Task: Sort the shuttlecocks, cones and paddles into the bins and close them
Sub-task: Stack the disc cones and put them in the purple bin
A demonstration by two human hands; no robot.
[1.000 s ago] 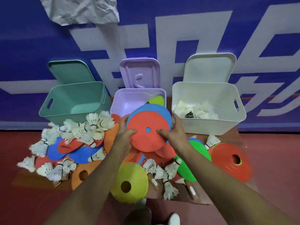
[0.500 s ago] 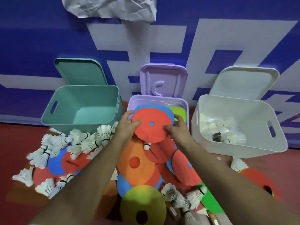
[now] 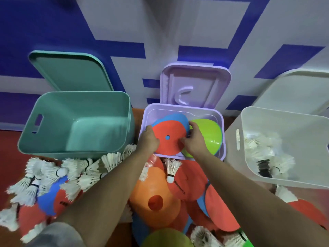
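Note:
My left hand point(image 3: 147, 139) and my right hand point(image 3: 195, 140) both grip a stack of flat disc cones, a red cone point(image 3: 169, 138) on top of a blue cone point(image 3: 175, 118), tilted inside the lilac bin point(image 3: 223, 139). A lime-green cone point(image 3: 207, 134) lies in that bin to the right. The teal bin point(image 3: 76, 123) on the left holds nothing that I can see. The white bin point(image 3: 286, 147) on the right holds shuttlecocks point(image 3: 263, 145). More shuttlecocks point(image 3: 53, 173), an orange cone point(image 3: 154, 196) and red paddles point(image 3: 188, 184) lie piled in front of the bins.
Each bin's lid leans open behind it against the blue and white wall: teal lid point(image 3: 69, 70), lilac lid point(image 3: 194, 84), white lid point(image 3: 299, 91). A yellow-green cone point(image 3: 165, 237) sits at the bottom edge. The floor is red.
Both hands have carried the red and blue cone stack forward from above the pile into the lilac bin. The camera has moved closer to the bins.

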